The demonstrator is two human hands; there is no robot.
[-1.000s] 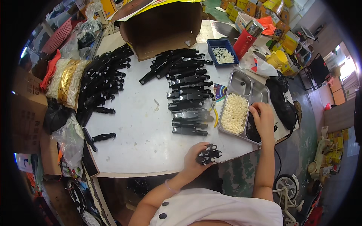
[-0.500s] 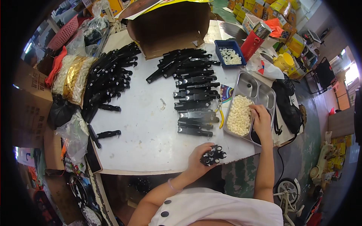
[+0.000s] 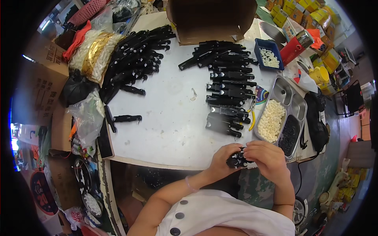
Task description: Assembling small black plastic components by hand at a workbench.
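Observation:
My left hand (image 3: pixel 223 160) is wrapped round a bundle of black plastic handle-like parts (image 3: pixel 235 160), their ends with pale tips facing right, at the table's front edge. My right hand (image 3: pixel 268 158) is closed, its fingertips pressed together at those ends; whatever they pinch is hidden. Just beyond it lies a metal compartment tray (image 3: pixel 280 87). Small white plastic pieces (image 3: pixel 271 121) fill one compartment, and small black pieces (image 3: pixel 288 135) lie in another. A row of similar black parts (image 3: pixel 230 94) stretches across the table left of the tray.
Another heap of black parts (image 3: pixel 136 59) lies at the left, beside a bag of white pieces (image 3: pixel 92 59). An open cardboard box (image 3: pixel 208 23) stands at the back. Yellow-handled pliers (image 3: pixel 252 118), a blue bin (image 3: pixel 258 53) and a red cylinder (image 3: pixel 293 50) are at the right.
My right hand has left the white pieces in the tray and come to the ends of the bundle in my left hand. The whole view has shifted, with the table further right.

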